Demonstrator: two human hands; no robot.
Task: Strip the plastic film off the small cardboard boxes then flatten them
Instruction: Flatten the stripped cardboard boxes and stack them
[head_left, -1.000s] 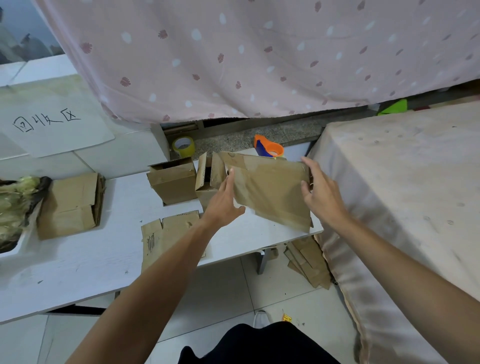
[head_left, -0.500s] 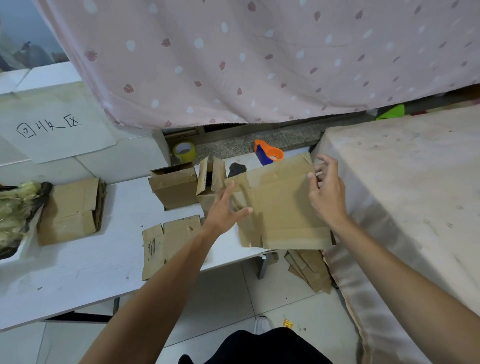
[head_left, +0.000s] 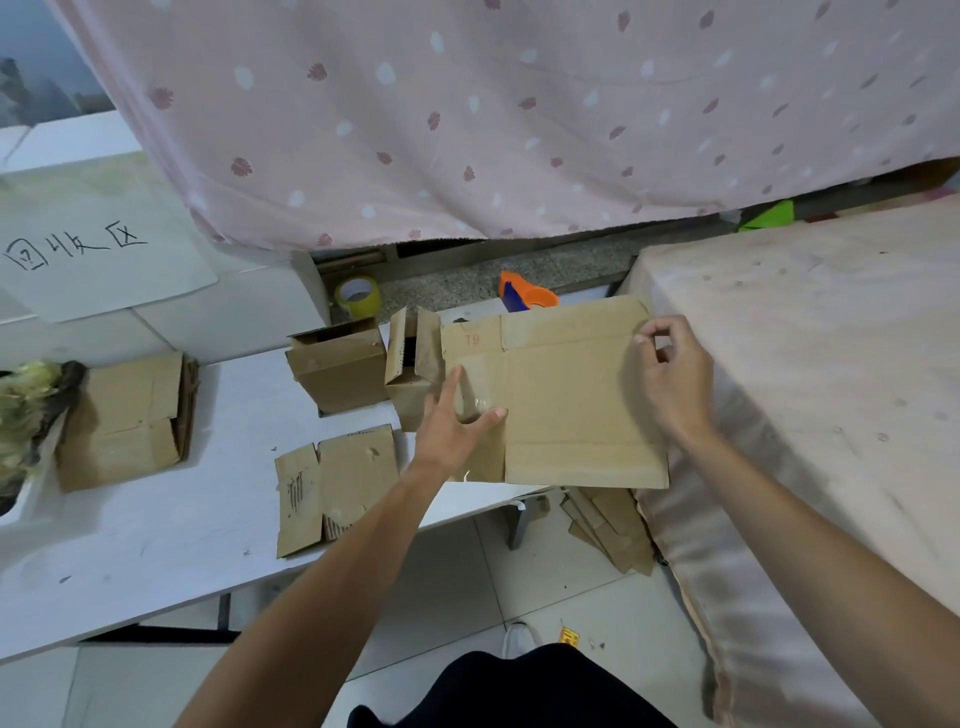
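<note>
The flattened box (head_left: 571, 405) is no longer slanting in the air as it was a second ago. It now lies broad face up and square to the view, spread between the two hands over the near right end of the white table (head_left: 156, 545). The left hand (head_left: 452, 431) has gone from gripping the edge to lying on top of the left panel, fingers straight and thumb (head_left: 491, 414) stretched out across the card. The right hand (head_left: 675, 384) has come up from the side edge and curls over the far right corner, fingertips (head_left: 642, 339) pinched together on the flap crease. That reads as flattening done for this box and a hunt for leftover film beginning, though this is only a judgement.

Whether anything thin sits between those pinching fingertips cannot be told. A glossy patch (head_left: 480, 402) between the left thumb and forefinger may be tape or film; it is too faint to be sure. The underside of the card is hidden, and so is the table edge below it.

Just beyond the left fingers two boxes stand unflattened — one (head_left: 337, 364) in full view, the other (head_left: 413, 374) partly covered by the fingers and the card. Beyond the right fingertips an orange tape dispenser (head_left: 524, 296) shows only its top. Below the right wrist, cardboard scraps (head_left: 608, 525) on the floor are half covered.
</note>
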